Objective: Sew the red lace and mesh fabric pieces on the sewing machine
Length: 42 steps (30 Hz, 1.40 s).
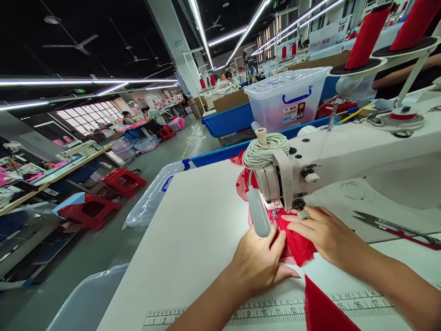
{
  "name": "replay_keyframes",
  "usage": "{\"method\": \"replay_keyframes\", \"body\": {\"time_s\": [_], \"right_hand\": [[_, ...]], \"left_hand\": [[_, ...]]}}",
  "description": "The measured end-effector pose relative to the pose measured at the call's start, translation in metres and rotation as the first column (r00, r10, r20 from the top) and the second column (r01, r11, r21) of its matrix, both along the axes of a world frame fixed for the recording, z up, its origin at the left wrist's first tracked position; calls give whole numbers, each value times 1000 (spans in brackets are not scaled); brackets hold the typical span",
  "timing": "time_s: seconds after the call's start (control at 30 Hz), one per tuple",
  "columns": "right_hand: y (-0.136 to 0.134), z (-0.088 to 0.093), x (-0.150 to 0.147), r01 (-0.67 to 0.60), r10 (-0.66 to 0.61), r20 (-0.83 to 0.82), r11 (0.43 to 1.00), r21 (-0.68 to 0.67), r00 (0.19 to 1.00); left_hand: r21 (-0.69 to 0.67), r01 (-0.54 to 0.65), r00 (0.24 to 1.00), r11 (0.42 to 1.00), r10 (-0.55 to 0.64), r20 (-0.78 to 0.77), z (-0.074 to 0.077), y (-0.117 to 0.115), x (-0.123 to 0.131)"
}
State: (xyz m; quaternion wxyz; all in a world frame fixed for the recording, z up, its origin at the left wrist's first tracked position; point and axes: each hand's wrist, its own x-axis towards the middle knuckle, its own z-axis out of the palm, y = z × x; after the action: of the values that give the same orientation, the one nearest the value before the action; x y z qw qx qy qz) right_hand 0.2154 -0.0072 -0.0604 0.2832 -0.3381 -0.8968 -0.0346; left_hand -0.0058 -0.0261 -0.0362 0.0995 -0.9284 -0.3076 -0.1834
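Observation:
On the white sewing machine (372, 154), red lace fabric (298, 243) lies under the presser foot (274, 214). My left hand (258, 257) rests at the fabric's left side, its fingertips on the cloth and its thumb apart from them on the table. Part of its fingers is hidden behind a grey oval-ended lever or lamp (260, 216). From the right, my right hand (325, 232) lays stretched fingers on the lace, close to the needle area. A separate red fabric piece (324, 308) hangs toward the front edge, apparently joined to the lace by a thin thread.
Scissors (396, 227) with a red handle lie right of my right hand. A ruler scale (268, 310) runs along the front of the table (193, 243). Coiled pale cord (265, 149) tops the machine head. Red thread cones (368, 39) stand behind. A clear lidded box (287, 99) is beyond.

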Motion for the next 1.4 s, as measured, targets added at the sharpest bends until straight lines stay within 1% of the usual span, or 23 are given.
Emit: {"method": "replay_keyframes", "body": {"time_s": [0.07, 0.13, 0.23, 0.37, 0.53, 0.8, 1.03, 1.3, 1.4], "right_hand": [[-3, 3, 0, -49, 49, -13, 999, 11, 999], [-6, 5, 0, -83, 82, -26, 996, -19, 996], [-10, 7, -1, -93, 88, -64, 992, -82, 994], [-11, 8, -2, -103, 94, -94, 991, -90, 991], [-11, 6, -2, -93, 84, -102, 992, -88, 991], [-8, 2, -2, -81, 78, -89, 996, -29, 993], [-8, 3, -2, -66, 66, -87, 998, -1, 994], [-3, -2, -1, -47, 48, -59, 999, 22, 997], [-1, -4, -1, -32, 33, -39, 999, 6, 999]], "left_hand": [[-33, 32, 999, 999, -32, 3, 1, 0, 1], [-36, 25, 1000, 999, -24, 11, 2, -1, 2], [-32, -9, 1000, 999, 10, 17, 2, -4, 4], [2, -26, 1000, 1000, 26, 11, 1, -8, 5], [35, -46, 998, 998, 47, -38, -3, -12, 3], [64, -54, 998, 996, 56, -31, -5, -13, 3], [66, -62, 997, 996, 65, -47, -8, -14, 2], [74, -91, 992, 993, 96, -76, -12, -11, 2], [78, -97, 991, 992, 103, -82, -13, -8, 1]]}}
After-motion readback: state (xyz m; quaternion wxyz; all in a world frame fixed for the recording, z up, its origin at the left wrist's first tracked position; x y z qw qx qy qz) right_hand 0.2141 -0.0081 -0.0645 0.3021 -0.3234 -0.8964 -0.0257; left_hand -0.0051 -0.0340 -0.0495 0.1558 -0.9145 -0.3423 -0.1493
